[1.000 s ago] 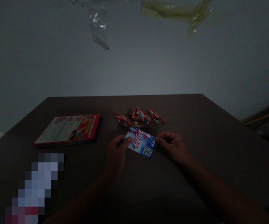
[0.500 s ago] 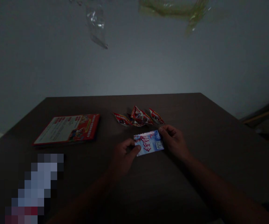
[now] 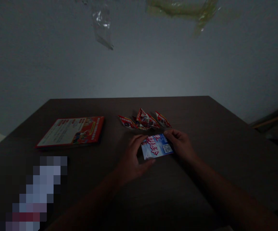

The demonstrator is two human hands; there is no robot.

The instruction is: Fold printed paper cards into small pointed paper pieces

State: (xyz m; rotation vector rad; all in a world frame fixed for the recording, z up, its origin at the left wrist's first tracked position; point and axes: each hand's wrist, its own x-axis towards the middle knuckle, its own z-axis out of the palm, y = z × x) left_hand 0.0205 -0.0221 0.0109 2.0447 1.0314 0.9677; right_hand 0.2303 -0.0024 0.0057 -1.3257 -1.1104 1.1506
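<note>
A small blue-and-white printed card [image 3: 155, 150] with pink lettering and a QR code sits in front of me over the table. My right hand [image 3: 181, 142] pinches its upper right corner between thumb and fingers. Around the card's left side, my left hand [image 3: 135, 157] is spread, the fingers by the top edge and the thumb beside the bottom edge. Whether those fingertips press on the card is hard to make out in the dim light. Just beyond the card lie several crumpled red wrappers [image 3: 143, 118].
A flat red-and-white printed box or booklet [image 3: 66, 133] rests at the left on the dark table [image 3: 100, 107]. Nearer, a blurred-out pale object [image 3: 41, 186] lies at lower left. Clear tape [image 3: 101, 24] and yellowish tape [image 3: 177, 9] hang on the wall behind.
My left hand has let its thumb off the card's face and spread around the left side. The card has shifted slightly right, while my right hand keeps its pinch.
</note>
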